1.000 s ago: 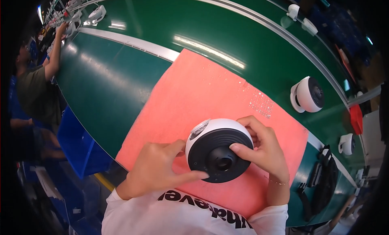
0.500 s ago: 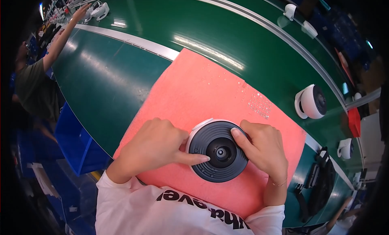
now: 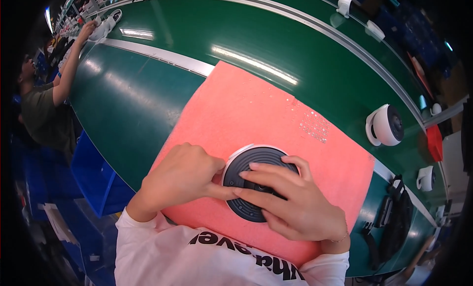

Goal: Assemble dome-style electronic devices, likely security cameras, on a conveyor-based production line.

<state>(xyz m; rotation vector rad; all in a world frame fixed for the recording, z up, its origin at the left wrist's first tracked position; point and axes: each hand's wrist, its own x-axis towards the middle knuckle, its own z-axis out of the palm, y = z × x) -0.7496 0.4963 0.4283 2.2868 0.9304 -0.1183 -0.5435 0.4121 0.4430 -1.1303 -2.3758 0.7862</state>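
Note:
A round white camera (image 3: 230, 162) with a dark grey ribbed face rests on the pink mat (image 3: 236, 98) in front of me, face up. My left hand (image 3: 180, 175) grips its left edge, fingers curled at the side and thumb on the face. Across the face lies my right hand (image 3: 300, 202), its fingers stretched out and apart, fingertips touching the ribbed surface. The right hand covers the lens and much of the right half. Fingertips of both hands meet near the left part of the face.
Small shiny dots (image 3: 315, 125) speckle the mat's far right. Beyond runs a green conveyor (image 3: 197, 29) carrying a similar white camera (image 3: 382, 125) at the right. A black strapped item (image 3: 394, 227) lies on the right, a blue bin (image 3: 93, 177) stands left. Far left, a co-worker's arm (image 3: 69, 79) reaches toward white devices.
My right hand has left the camera's right rim and spread over its face, covering the lens. My left hand keeps its grip. The co-worker's arm has lowered slightly.

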